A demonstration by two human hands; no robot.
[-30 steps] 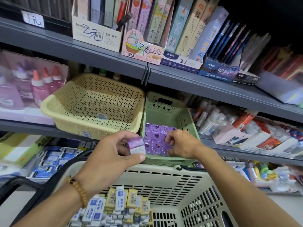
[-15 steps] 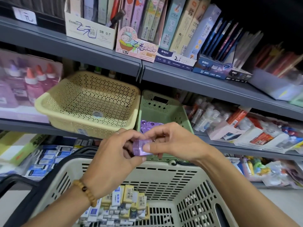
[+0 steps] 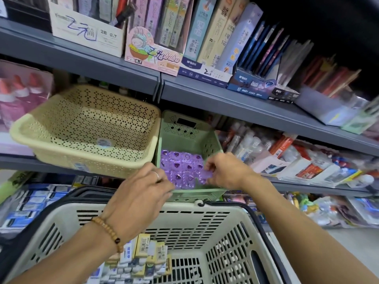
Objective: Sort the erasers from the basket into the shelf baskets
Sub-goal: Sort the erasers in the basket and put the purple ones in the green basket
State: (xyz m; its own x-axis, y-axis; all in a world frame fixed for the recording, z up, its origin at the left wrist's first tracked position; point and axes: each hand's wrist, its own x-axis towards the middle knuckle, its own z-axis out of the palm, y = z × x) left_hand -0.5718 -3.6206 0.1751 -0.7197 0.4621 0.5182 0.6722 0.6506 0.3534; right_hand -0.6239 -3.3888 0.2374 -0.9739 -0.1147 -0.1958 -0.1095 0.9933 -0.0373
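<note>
Right hand (image 3: 224, 170) pinching a purple eraser (image 3: 205, 175), blurred, at the near right corner of the green basket (image 3: 187, 138) among the other purple erasers (image 3: 180, 168). Left hand (image 3: 141, 193) at the green basket's front rim, fingertips hidden, grip impossible to tell. Boxed erasers (image 3: 143, 255) in the shopping basket (image 3: 205, 214), partly covered by the left forearm.

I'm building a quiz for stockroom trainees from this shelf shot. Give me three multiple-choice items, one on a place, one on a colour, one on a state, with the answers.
1. Where do the purple erasers lie?
A. in the cream shelf basket
B. in the green shelf basket
C. on the top shelf

2. What colour is the shelf basket left of the green one?
A. cream
B. blue
C. red

3. What is the right hand doing?
A. hanging idle
B. gripping the shopping basket's handle
C. pinching a purple eraser

Answers:
1 B, they line the green shelf basket.
2 A, the cream shelf basket stands beside it.
3 C, its fingertips pinch the eraser over the green basket.
</note>
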